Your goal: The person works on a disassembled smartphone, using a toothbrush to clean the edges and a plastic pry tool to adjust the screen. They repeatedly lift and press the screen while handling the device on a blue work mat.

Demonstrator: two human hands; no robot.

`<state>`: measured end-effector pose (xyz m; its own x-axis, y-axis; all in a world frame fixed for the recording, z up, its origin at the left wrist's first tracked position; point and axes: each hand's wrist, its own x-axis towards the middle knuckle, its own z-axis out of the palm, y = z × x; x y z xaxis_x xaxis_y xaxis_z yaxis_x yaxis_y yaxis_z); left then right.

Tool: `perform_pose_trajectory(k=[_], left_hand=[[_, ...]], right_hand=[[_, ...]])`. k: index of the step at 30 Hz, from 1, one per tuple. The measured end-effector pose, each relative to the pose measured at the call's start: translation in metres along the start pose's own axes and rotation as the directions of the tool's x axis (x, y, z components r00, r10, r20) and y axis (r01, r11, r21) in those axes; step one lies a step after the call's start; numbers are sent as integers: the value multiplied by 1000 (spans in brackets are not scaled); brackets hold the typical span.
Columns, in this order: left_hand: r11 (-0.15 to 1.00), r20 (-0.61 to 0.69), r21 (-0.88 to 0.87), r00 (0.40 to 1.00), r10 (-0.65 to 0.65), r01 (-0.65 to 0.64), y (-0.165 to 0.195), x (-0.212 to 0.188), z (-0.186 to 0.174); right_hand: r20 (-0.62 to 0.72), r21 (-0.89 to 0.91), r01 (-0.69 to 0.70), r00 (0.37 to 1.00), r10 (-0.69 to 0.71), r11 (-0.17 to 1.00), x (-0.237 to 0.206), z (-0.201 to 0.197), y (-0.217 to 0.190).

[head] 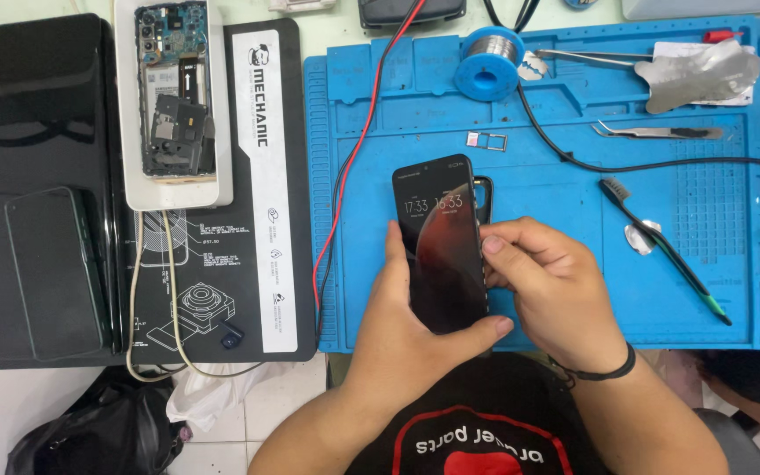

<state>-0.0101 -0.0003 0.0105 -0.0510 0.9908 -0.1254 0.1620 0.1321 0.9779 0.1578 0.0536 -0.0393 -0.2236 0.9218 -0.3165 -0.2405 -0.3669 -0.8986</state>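
A black smartphone (440, 237) with its screen lit is held upright over the blue work mat (565, 189). My left hand (402, 321) grips it from below, thumb across its lower edge. My right hand (547, 281) pinches the phone's right edge, with a black band on that wrist. A dark phone case or back cover (484, 195) peeks out behind the phone's upper right. A small metal card tray (487, 140) lies on the mat just above.
Left: a closed black laptop (32, 114) with a dark phone (54, 273) on it, an opened phone (171, 88) on a white block, a black mat (261, 189). On the blue mat: solder spool (488, 62), tweezers (657, 132), brush (661, 248), red and black cables (354, 158).
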Motion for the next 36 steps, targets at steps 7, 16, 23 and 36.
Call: perform_pose_trajectory(k=[7,16,23,36], left_hand=[[994,-20,95,999,-45,47,4,3,4],[981,-17,187,999,-43,46,7,4,7],[969,-12,246,1000,-29,31,6,5,8],[953,-11,298,998,-59,60,5,6,9]], right_hand=[[-20,-13,-3,1000,3,1000,1,-4,3],[-21,8,-6,1000,6,1000,3,-11,5],[-18,33,6,1000,-5,999,4,-20,13],[-2,74,34,999,-34,997,6,-24,20]])
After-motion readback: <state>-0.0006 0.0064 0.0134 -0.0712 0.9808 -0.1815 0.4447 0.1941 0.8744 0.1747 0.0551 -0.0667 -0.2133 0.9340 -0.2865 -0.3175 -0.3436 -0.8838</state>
